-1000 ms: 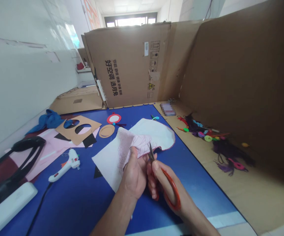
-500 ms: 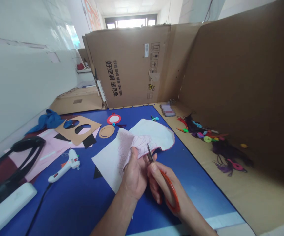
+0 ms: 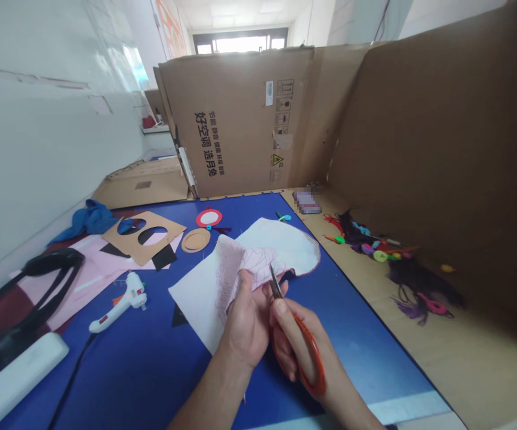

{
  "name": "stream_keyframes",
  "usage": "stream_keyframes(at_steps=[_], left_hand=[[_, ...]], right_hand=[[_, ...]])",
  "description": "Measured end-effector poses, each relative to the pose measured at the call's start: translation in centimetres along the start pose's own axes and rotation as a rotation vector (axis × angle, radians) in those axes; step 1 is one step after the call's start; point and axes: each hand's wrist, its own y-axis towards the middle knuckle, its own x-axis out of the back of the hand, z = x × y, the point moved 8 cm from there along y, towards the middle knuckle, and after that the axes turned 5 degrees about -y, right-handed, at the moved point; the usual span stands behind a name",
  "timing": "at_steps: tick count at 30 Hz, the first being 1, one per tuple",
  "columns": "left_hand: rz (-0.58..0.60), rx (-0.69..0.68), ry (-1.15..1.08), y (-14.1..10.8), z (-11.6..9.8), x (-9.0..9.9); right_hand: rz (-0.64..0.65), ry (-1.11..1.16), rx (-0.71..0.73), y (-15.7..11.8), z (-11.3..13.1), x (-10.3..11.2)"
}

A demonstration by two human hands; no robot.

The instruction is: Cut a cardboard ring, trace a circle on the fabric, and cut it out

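A white fabric piece (image 3: 289,242) with pinkish drawn lines lies folded over the blue table mat, its right edge rounded. My left hand (image 3: 246,325) grips its folded lower part, thumb on top and fingers beneath. My right hand (image 3: 298,334) is closed around the orange-handled scissors (image 3: 314,364). Their blades point up and away, close to the fabric's edge and just right of my left thumb. The blades look nearly closed. The fingertips of my left hand are partly hidden behind the fabric and scissors.
On the left are a white glue gun (image 3: 119,304), a white power strip (image 3: 21,376), a black strap-like object (image 3: 52,263) and a cardboard piece with holes (image 3: 162,224). Ahead lies a red-rimmed disc (image 3: 209,218). Colourful trinkets (image 3: 368,248) line the right, beside tall cardboard walls (image 3: 240,119).
The scissors' handles are spread slightly wider, and the lower fingers of my right hand have moved down a little. The whole view has shifted slightly.
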Motion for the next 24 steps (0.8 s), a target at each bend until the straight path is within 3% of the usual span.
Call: stream_keyframes(at_steps=[9,24], left_hand=[[-0.039,-0.010,0.010,-0.09,-0.25,0.21],[0.018,-0.002,0.074,-0.16,0.24,-0.04]], right_hand=[[0.014,-0.133,0.028,0.01,0.16,0.22],[0.015,-0.050,-0.033,0.08,0.28,0.51]])
